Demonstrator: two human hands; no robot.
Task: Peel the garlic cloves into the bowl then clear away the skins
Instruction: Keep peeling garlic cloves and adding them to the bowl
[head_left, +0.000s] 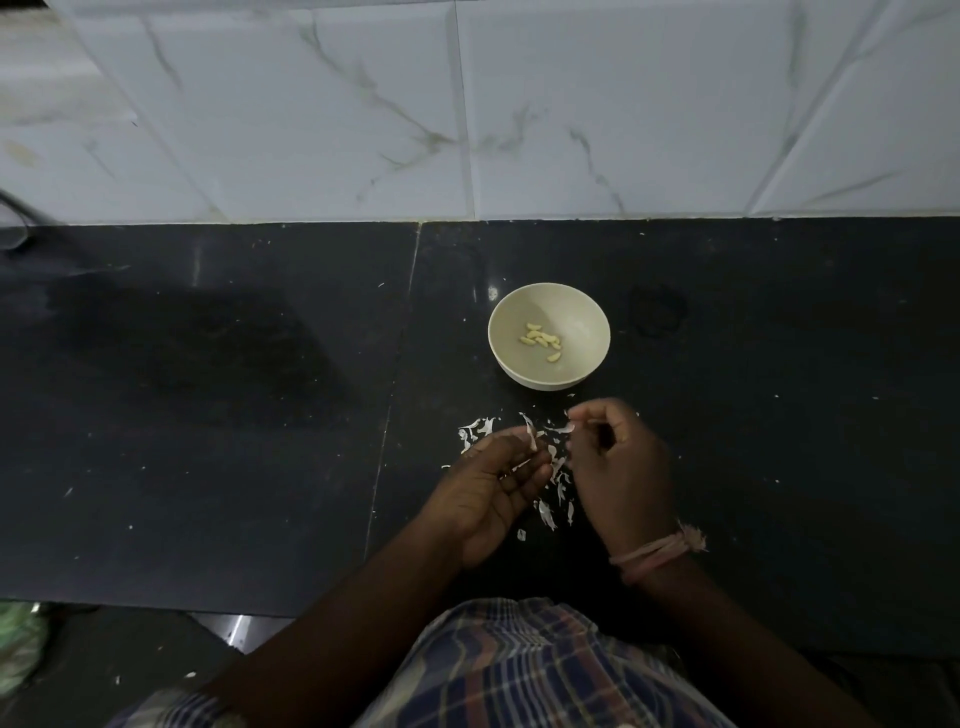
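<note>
Two hands peel garlic over a dark counter (208, 415), just in front of a pale bowl (592, 317).

The left hand (493, 488) is half curled, pinching a strip of skin (531, 434); whether it hides a clove I cannot tell. The right hand (618, 473) pinches another scrap. Peeled cloves (541, 340) lie in the bowl, kept near for dropping; loose skins (550, 504) litter the counter between the hands, probably for sweeping later.
</note>
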